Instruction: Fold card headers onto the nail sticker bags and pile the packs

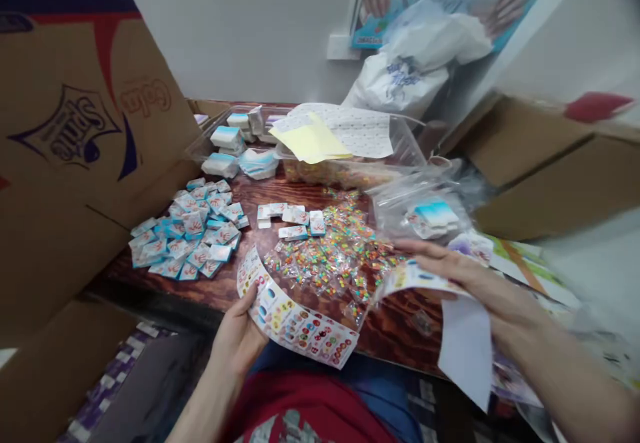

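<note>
My left hand (245,333) pinches the left end of a curved printed sticker sheet (305,329) with rows of small coloured pictures, held over the table's front edge. On the right, my right hand (465,273) is around another sticker strip (417,276). A white blank-backed piece (465,349) hangs below that hand; its thumb is hidden and the hand is slightly blurred. Just beyond the sheets lies a spread of tiny clear packets (335,249) with multicoloured bits. Several small blue-and-white boxes (297,216) with red hand prints lie behind them.
A pile of similar small boxes (193,229) lies left, beside a large carton (75,129). Clear trays (325,169) at the back hold wrapped bundles, packets and papers. A clear bag (425,209) lies to the right, with white sacks (400,83) and another carton (545,156) behind.
</note>
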A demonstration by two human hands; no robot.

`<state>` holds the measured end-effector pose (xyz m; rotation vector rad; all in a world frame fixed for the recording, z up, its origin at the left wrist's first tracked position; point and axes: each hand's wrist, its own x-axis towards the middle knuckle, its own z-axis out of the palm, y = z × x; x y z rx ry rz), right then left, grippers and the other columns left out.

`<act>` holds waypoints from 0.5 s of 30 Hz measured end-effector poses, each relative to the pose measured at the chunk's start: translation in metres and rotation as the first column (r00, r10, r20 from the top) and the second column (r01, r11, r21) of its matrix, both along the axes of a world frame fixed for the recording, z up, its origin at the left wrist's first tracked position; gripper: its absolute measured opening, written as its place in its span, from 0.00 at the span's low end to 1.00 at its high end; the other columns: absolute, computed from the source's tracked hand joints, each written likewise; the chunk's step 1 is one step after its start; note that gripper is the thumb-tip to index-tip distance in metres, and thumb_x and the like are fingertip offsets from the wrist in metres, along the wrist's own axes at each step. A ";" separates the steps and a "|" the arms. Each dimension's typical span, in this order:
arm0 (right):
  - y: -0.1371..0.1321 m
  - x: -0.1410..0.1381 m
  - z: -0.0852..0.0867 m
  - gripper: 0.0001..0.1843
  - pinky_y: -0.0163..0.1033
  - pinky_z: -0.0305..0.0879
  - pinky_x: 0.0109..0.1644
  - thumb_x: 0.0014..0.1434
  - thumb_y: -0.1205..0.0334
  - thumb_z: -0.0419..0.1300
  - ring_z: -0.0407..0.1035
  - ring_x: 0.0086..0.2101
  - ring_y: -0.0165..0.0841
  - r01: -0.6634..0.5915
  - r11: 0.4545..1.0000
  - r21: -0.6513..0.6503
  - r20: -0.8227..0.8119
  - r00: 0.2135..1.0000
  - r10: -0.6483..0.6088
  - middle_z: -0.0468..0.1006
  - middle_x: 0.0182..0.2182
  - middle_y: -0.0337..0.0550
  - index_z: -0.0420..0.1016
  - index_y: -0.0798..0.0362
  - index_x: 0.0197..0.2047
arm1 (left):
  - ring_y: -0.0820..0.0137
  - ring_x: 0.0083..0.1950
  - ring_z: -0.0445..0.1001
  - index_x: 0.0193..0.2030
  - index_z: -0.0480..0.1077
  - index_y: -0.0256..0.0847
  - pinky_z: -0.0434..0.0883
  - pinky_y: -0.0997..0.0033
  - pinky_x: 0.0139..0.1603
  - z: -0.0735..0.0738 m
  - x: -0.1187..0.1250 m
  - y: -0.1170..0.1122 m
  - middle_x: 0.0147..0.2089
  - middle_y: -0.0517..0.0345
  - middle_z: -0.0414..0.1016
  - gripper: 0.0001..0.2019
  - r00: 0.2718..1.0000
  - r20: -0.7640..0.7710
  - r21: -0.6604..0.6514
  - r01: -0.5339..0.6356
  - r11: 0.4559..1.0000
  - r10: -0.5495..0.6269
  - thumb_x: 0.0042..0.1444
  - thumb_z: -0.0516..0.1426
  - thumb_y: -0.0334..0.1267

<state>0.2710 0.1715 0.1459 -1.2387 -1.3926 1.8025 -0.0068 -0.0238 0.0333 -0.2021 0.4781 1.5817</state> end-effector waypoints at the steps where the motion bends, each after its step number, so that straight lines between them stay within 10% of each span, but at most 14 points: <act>1: 0.003 -0.005 0.011 0.21 0.40 0.72 0.25 0.44 0.60 0.71 0.74 0.24 0.36 0.089 0.995 0.054 -0.018 0.996 -0.089 0.81 0.31 0.44 0.81 0.49 0.44 | 0.57 0.54 0.77 0.53 0.75 0.31 0.59 0.49 0.68 0.003 0.000 -0.002 0.50 0.41 0.79 0.19 1.000 0.001 0.027 0.008 1.000 -0.008 0.68 0.45 0.34; 2: 0.006 -0.008 0.022 0.18 0.40 0.72 0.27 0.46 0.60 0.70 0.73 0.26 0.35 0.222 0.953 0.207 -0.062 0.975 -0.214 0.80 0.32 0.42 0.80 0.47 0.43 | 0.57 0.55 0.77 0.52 0.75 0.30 0.57 0.50 0.69 0.006 0.001 -0.003 0.51 0.40 0.79 0.19 1.000 0.002 0.057 0.019 0.998 -0.019 0.68 0.45 0.34; 4: 0.007 -0.015 0.040 0.10 0.43 0.71 0.37 0.54 0.61 0.66 0.73 0.35 0.37 0.425 0.669 0.610 -0.179 0.896 -0.407 0.78 0.37 0.41 0.80 0.43 0.41 | 0.57 0.56 0.75 0.52 0.75 0.29 0.55 0.51 0.70 0.013 0.002 -0.004 0.52 0.40 0.78 0.20 0.999 0.006 0.130 0.048 0.990 -0.049 0.68 0.45 0.35; 6: 0.000 -0.028 0.046 0.08 0.47 0.67 0.45 0.60 0.61 0.60 0.70 0.42 0.41 0.215 0.421 0.881 -0.052 0.930 -0.365 0.75 0.39 0.43 0.80 0.42 0.40 | 0.58 0.57 0.75 0.53 0.74 0.29 0.54 0.52 0.71 0.020 0.005 -0.002 0.53 0.40 0.77 0.20 0.997 0.014 0.199 0.074 0.977 -0.079 0.69 0.44 0.35; 8: -0.015 -0.047 0.035 0.09 0.49 0.65 0.45 0.62 0.61 0.56 0.68 0.41 0.42 -0.225 0.380 0.897 0.277 0.957 -0.087 0.73 0.36 0.45 0.80 0.45 0.39 | 0.58 0.57 0.75 0.53 0.75 0.29 0.53 0.53 0.71 0.027 0.008 0.002 0.53 0.41 0.77 0.20 0.995 0.024 0.237 0.092 0.967 -0.100 0.69 0.44 0.35; 11: -0.040 -0.075 0.000 0.11 0.45 0.65 0.47 0.62 0.55 0.59 0.67 0.43 0.40 -0.721 0.336 0.606 0.597 0.691 0.406 0.73 0.39 0.46 0.79 0.50 0.41 | 0.58 0.58 0.74 0.52 0.76 0.31 0.53 0.51 0.71 0.037 0.012 0.009 0.51 0.42 0.79 0.20 0.993 0.022 0.222 0.108 0.969 -0.116 0.69 0.44 0.35; 15: -0.057 -0.092 -0.039 0.13 0.41 0.64 0.46 0.53 0.52 0.69 0.66 0.44 0.40 -0.830 0.382 0.406 0.604 0.557 0.570 0.73 0.40 0.44 0.78 0.53 0.37 | 0.58 0.64 0.68 0.64 0.65 0.37 0.53 0.49 0.70 0.048 0.013 0.021 0.56 0.45 0.76 0.21 1.000 -0.023 0.087 0.019 0.996 -0.017 0.68 0.44 0.39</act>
